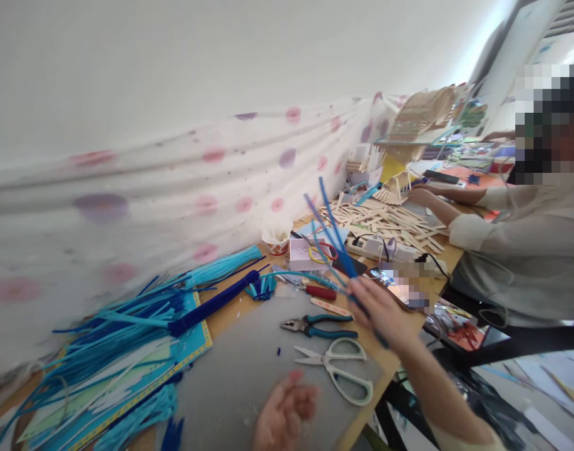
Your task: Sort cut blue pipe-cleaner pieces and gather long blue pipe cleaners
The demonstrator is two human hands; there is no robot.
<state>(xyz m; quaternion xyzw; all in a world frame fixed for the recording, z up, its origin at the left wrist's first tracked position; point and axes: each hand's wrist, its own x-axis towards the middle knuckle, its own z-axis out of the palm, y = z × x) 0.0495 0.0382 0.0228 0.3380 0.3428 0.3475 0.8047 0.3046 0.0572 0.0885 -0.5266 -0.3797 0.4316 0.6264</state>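
My right hand (378,307) is closed around a few blue pipe cleaners (332,216), their loose ends fanning up and to the left. Some are dark blue, one is a lighter teal. Low in the view, my left hand (287,410) is slightly blurred, its fingers loosely curled with nothing visible in them. It hovers over a grey mat (230,388). White-handled scissors (336,366) lie on the mat between my hands. Just above them rest pliers (317,326) with teal handles. A red-handled tool (320,292) lies nearer the wall.
Bundles of blue and turquoise pipe cleaners (141,319) cover the left side. A paper cup (276,239) and pink box (310,254) stand at the back. Wooden sticks (385,219), a power strip (385,247) and a phone (394,285) lie rightward. A co-worker (516,250) sits at right.
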